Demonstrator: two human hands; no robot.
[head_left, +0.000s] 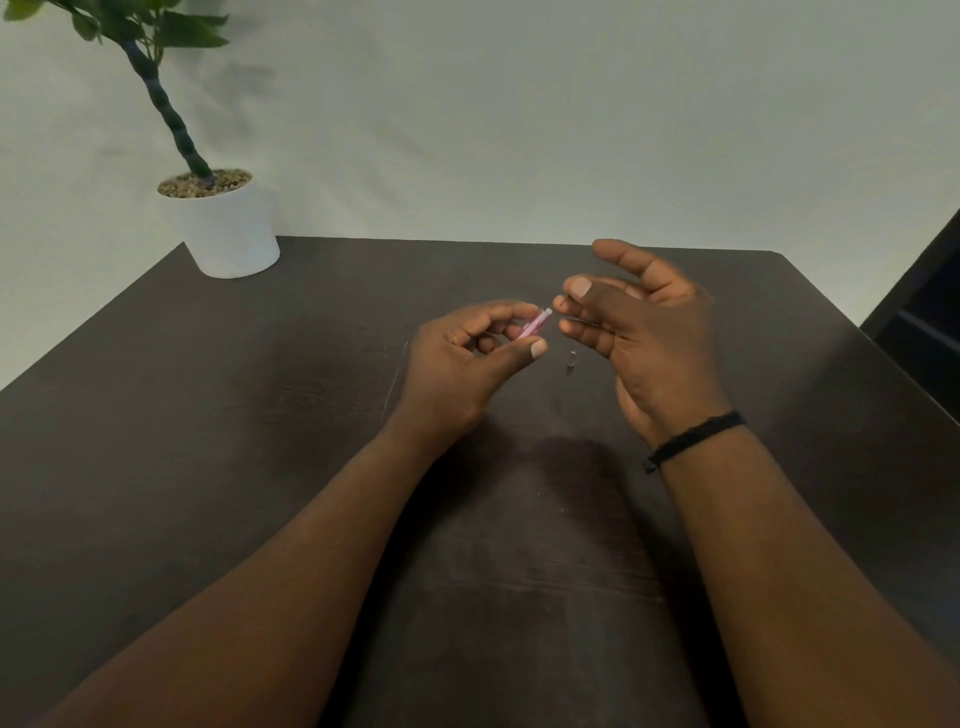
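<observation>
I see pink tube glossy translucent plastic; table dark wood grain, matt; pot smooth white, matt; wristband black woven cord; thin pin too blurred.

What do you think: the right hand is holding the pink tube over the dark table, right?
Not quite. The left hand holds the pink tube over the dark table, as the head view shows; the right hand pinches a thin stick.

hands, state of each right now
Left hand: grips a small pink tube.
Right hand: thumb and finger pinch a thin dark rod, too blurred to identify.
</observation>
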